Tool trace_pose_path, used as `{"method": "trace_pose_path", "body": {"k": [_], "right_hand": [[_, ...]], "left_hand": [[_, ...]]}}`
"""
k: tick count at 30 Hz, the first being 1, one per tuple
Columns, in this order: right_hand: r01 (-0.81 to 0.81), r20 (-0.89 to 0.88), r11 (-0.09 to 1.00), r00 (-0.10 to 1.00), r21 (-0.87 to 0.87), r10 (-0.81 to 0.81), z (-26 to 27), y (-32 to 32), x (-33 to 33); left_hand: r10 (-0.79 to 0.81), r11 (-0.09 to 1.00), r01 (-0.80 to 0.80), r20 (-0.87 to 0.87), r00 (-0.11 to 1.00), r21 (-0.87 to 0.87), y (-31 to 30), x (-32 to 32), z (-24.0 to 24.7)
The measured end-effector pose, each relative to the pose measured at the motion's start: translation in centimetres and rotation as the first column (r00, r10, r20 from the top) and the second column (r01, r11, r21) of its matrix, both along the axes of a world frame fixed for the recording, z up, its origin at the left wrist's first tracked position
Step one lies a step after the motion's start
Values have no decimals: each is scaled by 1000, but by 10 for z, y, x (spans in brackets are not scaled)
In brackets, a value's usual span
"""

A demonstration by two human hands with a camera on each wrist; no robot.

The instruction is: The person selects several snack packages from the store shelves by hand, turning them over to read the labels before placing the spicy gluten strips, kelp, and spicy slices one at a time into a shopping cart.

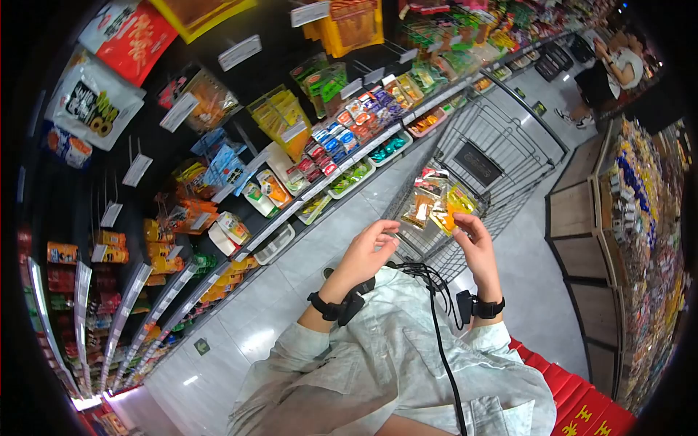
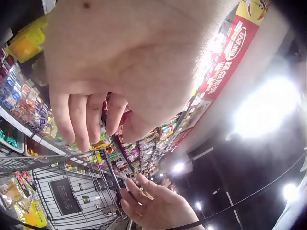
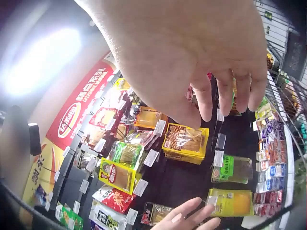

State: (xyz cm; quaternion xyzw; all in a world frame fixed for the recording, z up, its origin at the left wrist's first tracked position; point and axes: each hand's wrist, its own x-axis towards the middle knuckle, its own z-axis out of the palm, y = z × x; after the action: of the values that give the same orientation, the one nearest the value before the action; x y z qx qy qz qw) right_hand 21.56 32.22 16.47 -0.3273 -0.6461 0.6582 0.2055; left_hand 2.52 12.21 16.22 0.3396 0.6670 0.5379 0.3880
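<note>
My left hand [image 1: 371,251] is raised over the near end of a wire shopping cart [image 1: 523,145], its fingers loosely bent and nothing in them. To its right, my right hand [image 1: 478,245] is held up with relaxed fingers, also bare of any object. In the head view its fingertips overlap a yellow snack packet [image 1: 459,203] lying in the cart. Beside that packet are a brownish clear packet [image 1: 419,208] and a black-and-red one [image 1: 433,176]. The left wrist view shows these packets low in the cart, apart from both hands.
Shelves and hooks of packaged snacks run along the left, with small boxed goods [image 1: 342,138] near the cart. On the right stands a wooden bin display [image 1: 578,211] full of small packs. Another person [image 1: 614,73] is at the far right. Red cartons [image 1: 574,392] lie behind me.
</note>
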Motion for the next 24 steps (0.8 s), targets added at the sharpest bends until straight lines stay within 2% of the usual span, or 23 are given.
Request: {"method": "trace_pose_path", "body": {"k": [13, 19, 24], "right_hand": [[-276, 17, 960, 961, 41, 275, 25, -93, -143], [-472, 28, 880, 882, 50, 471, 37, -150, -213], [-587, 72, 809, 809, 38, 583, 48, -178, -253]], "left_hand": [[293, 954, -291, -19, 956, 68, -139, -97, 4], [436, 896, -436, 12, 900, 87, -212, -140, 2], [540, 831, -547, 94, 837, 99, -244, -165, -6]]}}
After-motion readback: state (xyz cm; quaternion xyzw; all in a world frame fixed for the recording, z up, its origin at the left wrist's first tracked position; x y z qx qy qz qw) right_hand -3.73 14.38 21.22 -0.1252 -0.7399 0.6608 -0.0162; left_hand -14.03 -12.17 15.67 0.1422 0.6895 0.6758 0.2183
